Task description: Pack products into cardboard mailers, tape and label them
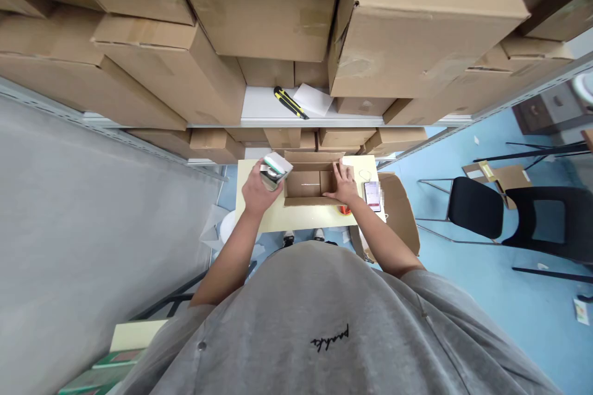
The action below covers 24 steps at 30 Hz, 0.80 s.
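My left hand [260, 190] is closed around a small white carton [277, 166] with a green stripe and a dark, shiny side. It holds the carton tilted, just left of an open cardboard box [303, 184]. The cardboard box lies on a pale yellow table [278, 219] with its flaps spread. At the box's right end, my right hand [343, 184] rests with fingers apart, touching the inner wall and flap. Some of the right wall is hidden under that hand.
A phone [372, 196] lies right of the box. An orange object [344, 210] is partly hidden by my right forearm. Shelves ahead hold several cardboard cartons [278, 6], a yellow-black utility knife [290, 103] and white paper [313, 99]. A black chair [475, 208] stands to the right.
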{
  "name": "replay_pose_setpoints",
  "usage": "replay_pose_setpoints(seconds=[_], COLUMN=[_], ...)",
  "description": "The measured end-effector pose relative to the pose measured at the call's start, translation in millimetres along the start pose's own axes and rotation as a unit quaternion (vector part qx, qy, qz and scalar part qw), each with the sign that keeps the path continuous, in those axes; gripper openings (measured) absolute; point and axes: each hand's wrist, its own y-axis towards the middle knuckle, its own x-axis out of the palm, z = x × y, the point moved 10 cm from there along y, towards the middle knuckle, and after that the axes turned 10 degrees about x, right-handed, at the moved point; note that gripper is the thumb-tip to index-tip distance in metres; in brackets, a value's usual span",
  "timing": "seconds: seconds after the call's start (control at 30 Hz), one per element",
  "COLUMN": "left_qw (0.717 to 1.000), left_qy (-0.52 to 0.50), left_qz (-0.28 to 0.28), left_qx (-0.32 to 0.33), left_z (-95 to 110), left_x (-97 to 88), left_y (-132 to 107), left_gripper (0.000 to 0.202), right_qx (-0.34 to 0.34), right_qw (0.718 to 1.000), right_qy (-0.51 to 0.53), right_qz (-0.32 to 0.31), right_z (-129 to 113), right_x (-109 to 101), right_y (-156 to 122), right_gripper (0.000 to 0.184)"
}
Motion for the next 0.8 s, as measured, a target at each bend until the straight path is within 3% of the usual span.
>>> replay_pose_setpoints(seconds=[0.1,0.17,0.33,0.5,0.67,0.8], left_qw=[0.999,1.0,0.985,0.97,0.959,0.954], left_qy=[-0.013,-0.014,-0.013,-0.006,-0.052,-0.084], left_qz=[-0.03,-0.012,0.123,0.13,0.113,0.126], left_qx=[0.037,0.003,-0.121,-0.204,-0.253,-0.258], left_z=[36,34,-25,-79,-95,-90], left_x=[8.1,11.9,10.0,35.2,64.9,73.9], left_y=[7,2,-33,-57,-63,-63], left_gripper=[0.091,0.093,0.101,0.087,0.075,0.083], right_qx=[-0.005,-0.004,-0.004,-0.008,0.022,0.081], right_qw=[1.0,1.0,1.0,1.0,0.998,0.994], right_qy=[0.006,0.008,0.006,0.02,0.046,0.066], right_qz=[0.0,-0.006,-0.007,0.012,0.037,0.022], right_z=[-2,-2,-1,-2,2,18], right_x=[-2,-2,0,-7,-17,-9], right_y=[0,0,-1,-4,-4,-3], right_gripper=[0.138,0.138,0.135,0.109,0.092,0.096])
